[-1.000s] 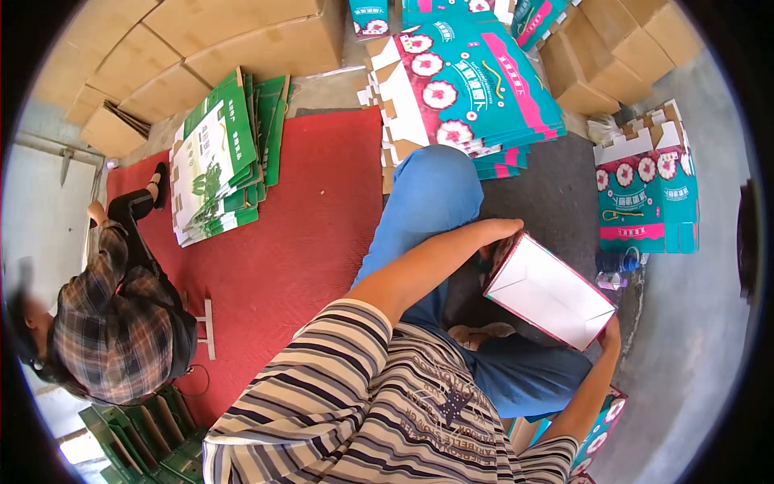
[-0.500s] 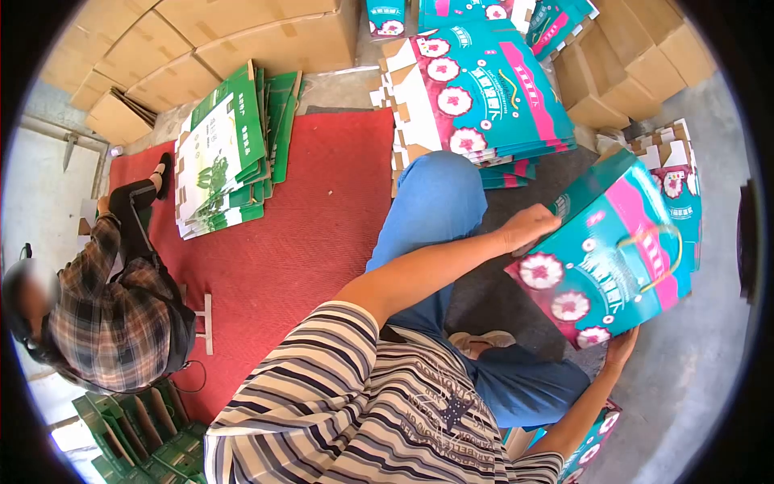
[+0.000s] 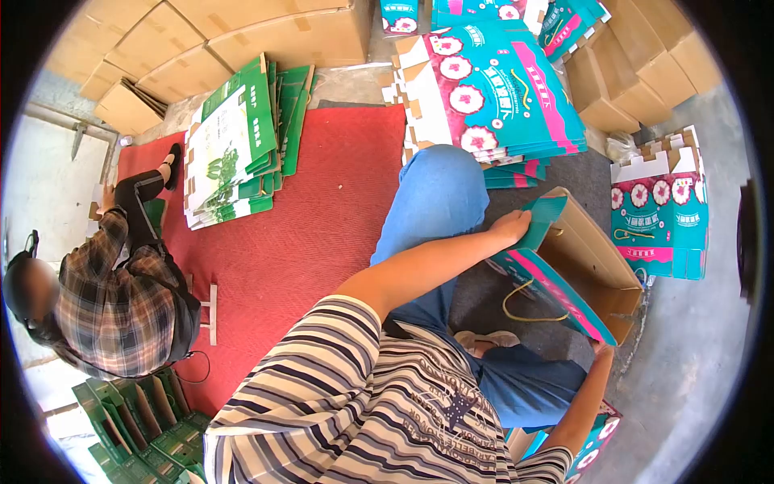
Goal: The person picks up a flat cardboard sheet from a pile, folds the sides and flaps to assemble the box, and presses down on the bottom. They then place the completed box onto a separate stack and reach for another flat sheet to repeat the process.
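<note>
A teal and pink carton (image 3: 556, 282) with a gold rope handle is tilted in front of my knees, its open brown inside showing. My left hand (image 3: 513, 226) grips a teal flap at its upper left corner. At the carton's lower right corner is my right hand (image 3: 601, 352), its fingers mostly hidden by the edge. The rope handle (image 3: 516, 310) hangs off the printed side towards me. A stack of flat teal cartons (image 3: 508, 97) lies beyond my raised knee.
More teal cartons (image 3: 665, 214) stand at the right. Flat green cartons (image 3: 234, 145) lie on the red mat (image 3: 322, 185). A seated person (image 3: 121, 315) is at the left, above green boxes (image 3: 145, 427). Brown boxes (image 3: 282, 36) line the back.
The carton has turned so that its open inside faces up and right, and it has moved lower and left. Both hands moved slightly left with it. The view has shifted a little.
</note>
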